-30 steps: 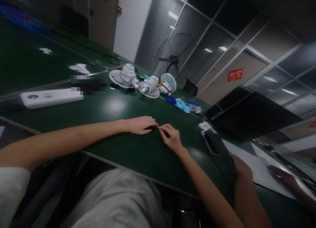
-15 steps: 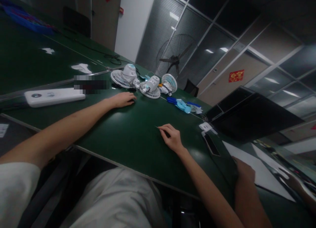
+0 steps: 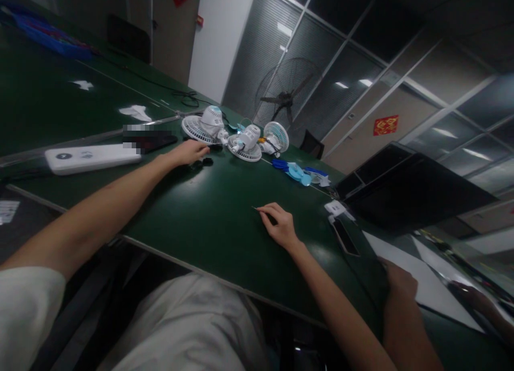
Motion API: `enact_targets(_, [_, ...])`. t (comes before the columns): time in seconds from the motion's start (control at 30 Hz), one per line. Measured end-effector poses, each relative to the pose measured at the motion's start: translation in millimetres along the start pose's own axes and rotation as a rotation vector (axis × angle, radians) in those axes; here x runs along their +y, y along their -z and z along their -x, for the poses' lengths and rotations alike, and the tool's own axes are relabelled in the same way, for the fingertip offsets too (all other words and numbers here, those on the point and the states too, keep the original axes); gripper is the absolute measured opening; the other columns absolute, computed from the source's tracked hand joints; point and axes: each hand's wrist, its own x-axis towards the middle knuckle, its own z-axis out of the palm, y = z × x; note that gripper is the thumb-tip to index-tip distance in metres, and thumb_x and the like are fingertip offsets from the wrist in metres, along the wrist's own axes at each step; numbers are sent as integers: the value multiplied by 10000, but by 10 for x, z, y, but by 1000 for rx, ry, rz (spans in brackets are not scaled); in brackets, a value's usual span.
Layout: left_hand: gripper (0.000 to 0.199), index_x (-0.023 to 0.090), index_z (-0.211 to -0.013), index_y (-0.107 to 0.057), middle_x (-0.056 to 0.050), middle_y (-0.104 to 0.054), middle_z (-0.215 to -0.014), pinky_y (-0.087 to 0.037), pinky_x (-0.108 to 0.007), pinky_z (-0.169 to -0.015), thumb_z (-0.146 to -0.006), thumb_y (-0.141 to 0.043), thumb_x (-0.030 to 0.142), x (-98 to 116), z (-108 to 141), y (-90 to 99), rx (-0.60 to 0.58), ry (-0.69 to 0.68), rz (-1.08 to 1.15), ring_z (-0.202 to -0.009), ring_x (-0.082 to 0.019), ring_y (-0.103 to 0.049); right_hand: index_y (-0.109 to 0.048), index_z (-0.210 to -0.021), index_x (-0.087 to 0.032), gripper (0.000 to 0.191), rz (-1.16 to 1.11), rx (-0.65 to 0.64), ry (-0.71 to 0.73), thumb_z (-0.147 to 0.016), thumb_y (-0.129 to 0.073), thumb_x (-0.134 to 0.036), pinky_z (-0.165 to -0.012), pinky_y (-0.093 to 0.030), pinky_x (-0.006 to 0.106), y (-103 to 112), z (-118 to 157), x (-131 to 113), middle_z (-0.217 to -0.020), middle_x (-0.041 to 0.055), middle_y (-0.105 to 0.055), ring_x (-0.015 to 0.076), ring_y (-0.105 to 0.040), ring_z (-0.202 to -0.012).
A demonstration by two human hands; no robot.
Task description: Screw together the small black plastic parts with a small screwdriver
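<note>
My left hand (image 3: 191, 152) is stretched over the far side of the green table (image 3: 217, 216), fingers extended and loosely bent. Just beside its fingertips lies a small black piece (image 3: 207, 161), apart from them. Beyond this hand a white fan head (image 3: 211, 123) rests with its grille down. Closer to me, my right hand (image 3: 278, 224) pinches a thin, pointed metallic piece (image 3: 254, 207) between thumb and fingertips; its exact kind is too small to make out.
More small white fans (image 3: 249, 139) stand in the middle, with blue fan blades (image 3: 297, 173) to their right. A white power bank-like box (image 3: 92, 158) lies left. Right are a phone (image 3: 345, 236), a monitor (image 3: 417, 186) and another person's arm (image 3: 401, 290).
My left hand has drawn back left and slightly away, uncovering the small black piece on the table. My right hand stays in place with its thin piece.
</note>
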Motion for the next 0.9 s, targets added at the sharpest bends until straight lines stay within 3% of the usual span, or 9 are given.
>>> enact_targets(0.13, [456,168,-845,-790,-78,-716,-759,-449,-304,-743,-823,-715,618,-91,-12,246,-188,110,-69,-720,-229,-630,-661,-1224,-182,227,1,-6,1,-1059,-618,-332,-810,-619,353,24,-1,-25,-1187,78,-682,181,-691,-950])
enact_targets(0.23, [496,161,-836,-794,-62,-688,-689,-444,-285,-719,-731,-827,645,-108,-1,349,-372,196,-106,-691,-206,-606,-663,-1217,-178,223,0,-9,6,-1059,-619,-329,-802,-620,349,31,-1,-28,-1179,77,-684,179,-692,-943])
enact_targets(0.33, [455,104,-932,-784,-30,-648,-635,-442,-262,-767,-759,-881,513,-76,16,361,-525,238,-129,-729,-172,-562,-663,-1217,-178,224,-1,-7,3,-1058,-619,-331,-801,-620,348,25,2,-16,-1178,77,-685,179,-693,-941])
enact_targets(0.4, [373,67,-963,-773,-17,-640,-622,-446,-260,-799,-810,-864,395,-50,25,357,-555,239,-132,-734,-154,-542,-663,-1218,-180,225,0,-6,-1,-1059,-619,-332,-800,-619,346,19,6,-6,-1177,76,-685,177,-692,-937])
enact_targets(0.5, [275,79,-980,-781,-24,-685,-676,-458,-265,-814,-813,-841,289,-26,26,380,-555,241,-144,-733,-154,-564,-662,-1218,-178,225,1,-6,-1,-1058,-620,-330,-792,-619,341,15,11,3,-1174,75,-685,175,-692,-929])
enact_targets(0.6, [296,155,-1000,-799,-38,-741,-790,-474,-262,-812,-746,-853,295,-15,11,385,-508,219,-160,-784,-195,-642,-660,-1221,-177,226,3,-8,4,-1058,-620,-328,-795,-620,344,17,9,1,-1177,76,-684,176,-693,-933])
enact_targets(0.7, [327,213,-1050,-787,-50,-770,-923,-485,-254,-784,-746,-800,334,7,-7,287,-411,173,-176,-851,-224,-696,-662,-1219,-179,223,6,-7,8,-1059,-619,-328,-805,-620,349,18,4,-4,-1178,76,-685,178,-693,-941])
enact_targets(0.9, [298,215,-1110,-737,-60,-769,-1043,-483,-242,-787,-857,-640,339,39,-2,55,-204,70,-189,-926,-213,-701,-660,-1226,-183,224,5,-13,4,-1062,-613,-328,-788,-620,338,21,10,-6,-1184,77,-682,173,-691,-929])
